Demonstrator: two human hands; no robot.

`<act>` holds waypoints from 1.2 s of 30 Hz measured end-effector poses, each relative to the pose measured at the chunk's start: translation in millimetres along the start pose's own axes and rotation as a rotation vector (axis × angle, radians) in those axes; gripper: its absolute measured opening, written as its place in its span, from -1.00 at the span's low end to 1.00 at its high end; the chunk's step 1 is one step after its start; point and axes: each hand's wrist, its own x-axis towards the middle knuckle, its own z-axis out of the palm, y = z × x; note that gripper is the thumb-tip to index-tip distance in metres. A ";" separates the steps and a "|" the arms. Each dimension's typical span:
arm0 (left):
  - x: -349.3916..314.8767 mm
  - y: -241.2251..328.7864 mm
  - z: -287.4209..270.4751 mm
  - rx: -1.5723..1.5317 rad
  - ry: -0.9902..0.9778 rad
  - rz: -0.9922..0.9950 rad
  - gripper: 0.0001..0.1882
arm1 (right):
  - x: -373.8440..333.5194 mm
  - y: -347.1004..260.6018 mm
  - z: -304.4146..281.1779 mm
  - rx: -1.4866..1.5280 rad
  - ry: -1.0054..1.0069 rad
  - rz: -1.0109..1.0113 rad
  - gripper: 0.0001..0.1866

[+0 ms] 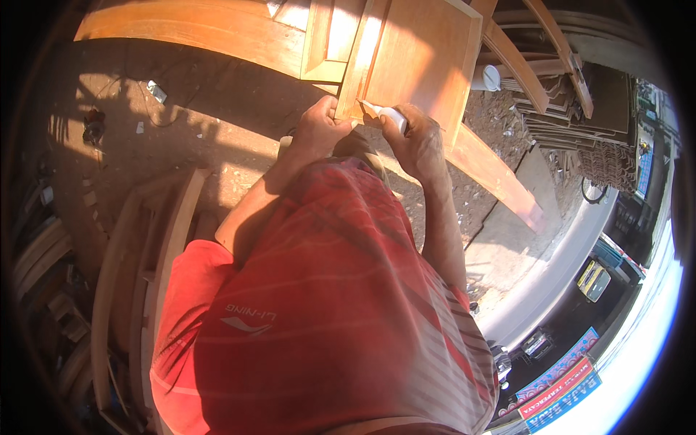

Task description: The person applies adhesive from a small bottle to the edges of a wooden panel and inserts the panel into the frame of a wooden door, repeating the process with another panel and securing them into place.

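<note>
A framed wooden panel, like a cabinet door, lies in front of me with its near edge toward my body. My left hand grips the near left corner of its frame, thumb at the edge. In my right hand is a white squeeze bottle with a narrow pointed nozzle. The bottle is tilted, and its tip meets the inner seam between panel and frame near that same corner. My right fingers wrap round the bottle and partly cover it. Whether anything flows from the nozzle I cannot tell.
Beneath the panel lie long wooden boards; one plank slants out to the right. A white container stands beyond the panel. Stacked wood pieces are at right, curved wooden parts at left. A small tool rests on the dirt ground.
</note>
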 end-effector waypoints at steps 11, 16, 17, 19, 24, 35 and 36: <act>-0.7 -0.3 1.0 -0.018 0.036 0.032 -0.63 | -16.3 -7.0 1.8 -0.004 -0.019 -0.008 -0.75; -2.9 8.0 -2.2 0.157 0.067 0.075 -0.70 | -18.4 -10.4 0.7 0.046 -0.083 0.066 -0.73; -3.2 8.3 -1.9 0.156 0.069 0.075 -0.70 | -18.6 -11.8 0.5 0.045 -0.084 0.065 -0.73; -4.0 9.5 -1.2 0.095 0.066 0.041 -0.68 | -19.3 -15.1 -0.2 0.012 -0.099 0.093 -0.74; -5.0 13.6 -3.0 0.075 0.052 0.049 -0.70 | -19.5 -15.0 0.3 0.010 -0.099 0.082 -0.74; -0.2 9.4 -24.0 -0.278 -0.125 -0.133 -0.75 | -20.4 -12.8 0.5 0.034 -0.097 0.083 -0.76; 1.6 12.2 -24.5 -0.239 -0.137 -0.125 -0.72 | -21.2 -11.5 1.5 0.032 -0.083 0.076 -0.75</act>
